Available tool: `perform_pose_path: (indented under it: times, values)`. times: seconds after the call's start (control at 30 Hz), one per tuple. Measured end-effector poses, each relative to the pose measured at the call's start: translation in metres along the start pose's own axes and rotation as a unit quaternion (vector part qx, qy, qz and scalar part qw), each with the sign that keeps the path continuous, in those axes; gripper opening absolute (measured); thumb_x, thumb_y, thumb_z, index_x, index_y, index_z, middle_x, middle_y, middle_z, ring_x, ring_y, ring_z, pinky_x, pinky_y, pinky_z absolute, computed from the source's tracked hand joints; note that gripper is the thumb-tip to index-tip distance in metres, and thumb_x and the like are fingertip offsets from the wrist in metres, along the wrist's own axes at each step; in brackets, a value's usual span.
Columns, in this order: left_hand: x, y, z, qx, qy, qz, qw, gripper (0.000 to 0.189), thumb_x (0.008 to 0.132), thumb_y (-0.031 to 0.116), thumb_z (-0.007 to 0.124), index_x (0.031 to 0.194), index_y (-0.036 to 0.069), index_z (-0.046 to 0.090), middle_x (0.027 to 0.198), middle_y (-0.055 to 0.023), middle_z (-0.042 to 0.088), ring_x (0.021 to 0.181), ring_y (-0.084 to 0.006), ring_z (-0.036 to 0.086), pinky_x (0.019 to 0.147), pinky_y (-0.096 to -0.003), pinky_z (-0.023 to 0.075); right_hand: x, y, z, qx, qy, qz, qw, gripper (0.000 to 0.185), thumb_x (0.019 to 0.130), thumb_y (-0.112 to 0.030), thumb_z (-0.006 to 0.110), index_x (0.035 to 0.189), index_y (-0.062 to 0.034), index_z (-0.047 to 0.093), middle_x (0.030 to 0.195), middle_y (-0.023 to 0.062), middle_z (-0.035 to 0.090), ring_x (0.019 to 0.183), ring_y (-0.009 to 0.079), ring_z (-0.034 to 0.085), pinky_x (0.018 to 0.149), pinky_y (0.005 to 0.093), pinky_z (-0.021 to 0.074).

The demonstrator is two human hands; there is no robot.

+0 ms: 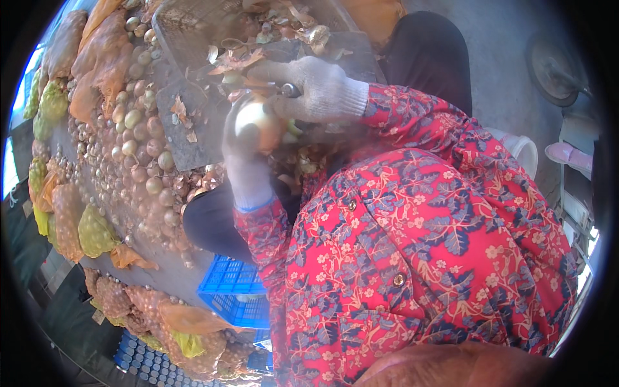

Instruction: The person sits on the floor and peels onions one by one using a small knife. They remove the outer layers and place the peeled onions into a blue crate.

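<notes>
My left hand (242,138), in a pale knit glove, is wrapped around a partly peeled white onion (256,118). My right hand (309,89), gloved the same way, presses against the onion's right side. It grips a handled tool (290,90); the rounded handle end shows, but the blade is hidden or blurred. A bit of green stalk (293,128) sticks out beside the onion. Loose onion skins (242,60) lie just beyond the hands, on and around a grey board (186,126). Behind it is a grey plastic crate (174,29) with peelings in it.
Many onions (154,145) cover the floor at the left, with filled orange mesh sacks (104,63) and yellow-green ones (96,230) behind. A blue plastic crate (232,275) stands by my left knee (213,222). To the right are a white bucket (527,155) and a round base (551,70).
</notes>
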State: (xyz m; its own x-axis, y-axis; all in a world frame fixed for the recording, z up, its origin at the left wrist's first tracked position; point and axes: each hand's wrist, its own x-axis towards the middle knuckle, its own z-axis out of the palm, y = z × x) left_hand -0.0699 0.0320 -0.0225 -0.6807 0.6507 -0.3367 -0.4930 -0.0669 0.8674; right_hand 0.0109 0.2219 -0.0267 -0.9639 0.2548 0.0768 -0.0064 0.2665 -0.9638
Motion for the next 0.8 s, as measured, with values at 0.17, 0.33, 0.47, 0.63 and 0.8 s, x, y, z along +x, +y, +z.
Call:
perform_pose_path:
  times: [0.17,0.33,0.47,0.63,0.8]
  values:
    - [-0.005,0.010,0.019,0.063,-0.053,0.018,0.996,0.081,0.074,0.017,0.070,0.146,-0.002,0.037,0.111,-0.0171,0.064,0.091,-0.0276,0.068,0.079,-0.0352,0.0559,0.004,0.007,-0.008,-0.025,-0.056,0.016,0.998,0.034,0.087,-0.035,0.069,0.111,-0.0117,0.069,0.087,0.0156,0.070,0.084,0.0280,0.069,0.077,0.0388,0.0533]
    - [-0.005,0.010,0.020,0.040,-0.065,0.096,0.992,0.096,0.068,0.012,0.078,0.150,0.001,0.029,0.115,-0.0204,0.063,0.097,-0.0292,0.068,0.078,-0.0370,0.0573,0.001,-0.017,-0.009,0.230,-0.003,0.187,0.955,0.034,0.097,-0.036,0.062,0.090,-0.0040,0.067,0.067,0.0067,0.067,0.048,0.0098,0.059,0.042,0.0242,0.0435]
    - [-0.007,0.011,0.014,0.022,-0.088,0.135,0.987,0.101,0.068,0.017,0.085,0.150,0.001,0.029,0.126,-0.0239,0.059,0.102,-0.0314,0.067,0.081,-0.0400,0.0580,0.010,0.009,-0.006,0.208,0.101,0.244,0.942,0.035,0.095,-0.036,0.064,0.086,-0.0029,0.066,0.063,0.0051,0.065,0.048,0.0108,0.059,0.042,0.0262,0.0451]
    - [-0.005,0.011,-0.003,0.028,0.000,0.119,0.993,0.080,0.074,0.009,0.080,0.144,0.002,0.042,0.130,-0.0204,0.059,0.108,-0.0277,0.066,0.086,-0.0346,0.0560,0.010,0.009,-0.014,0.094,0.045,0.214,0.971,0.035,0.092,-0.039,0.067,0.100,-0.0053,0.070,0.080,0.0116,0.071,0.071,0.0175,0.069,0.060,0.0318,0.0533]
    - [-0.008,0.007,-0.002,0.220,0.086,0.159,0.958,0.088,0.071,0.027,0.080,0.146,0.003,0.041,0.130,-0.0200,0.056,0.115,-0.0361,0.060,0.092,-0.0481,0.0541,0.009,0.000,-0.011,-0.025,0.167,0.085,0.982,0.040,0.092,-0.040,0.067,0.117,-0.0091,0.070,0.100,0.0176,0.072,0.097,0.0230,0.070,0.083,0.0356,0.0533]
